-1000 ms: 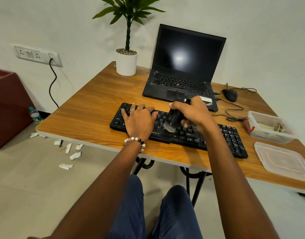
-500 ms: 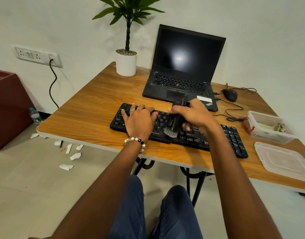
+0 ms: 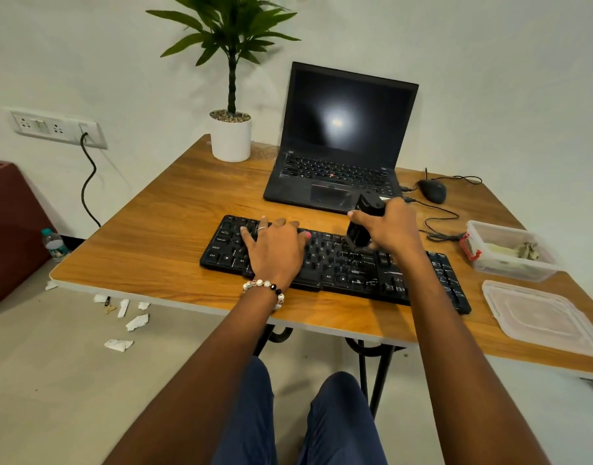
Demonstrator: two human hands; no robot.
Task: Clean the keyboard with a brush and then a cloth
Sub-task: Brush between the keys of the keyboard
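Note:
A black keyboard (image 3: 342, 266) lies across the front of the wooden table (image 3: 161, 236). My left hand (image 3: 275, 250) rests flat on its left half, fingers spread over the keys. My right hand (image 3: 389, 226) grips a black brush (image 3: 364, 219) held nearly upright, its head down on the upper middle keys. The bristles are hidden against the dark keys. No cloth is in view.
An open laptop (image 3: 342, 142) stands behind the keyboard, a potted plant (image 3: 231, 135) to its left, a wired mouse (image 3: 432, 190) to its right. A clear plastic box (image 3: 510, 251) and its lid (image 3: 540, 317) sit at the right edge. Paper scraps (image 3: 130, 320) litter the floor.
My right hand has moved the brush away from me and to the right, from the keyboard's front rows to its upper middle rows. My left hand has stayed put.

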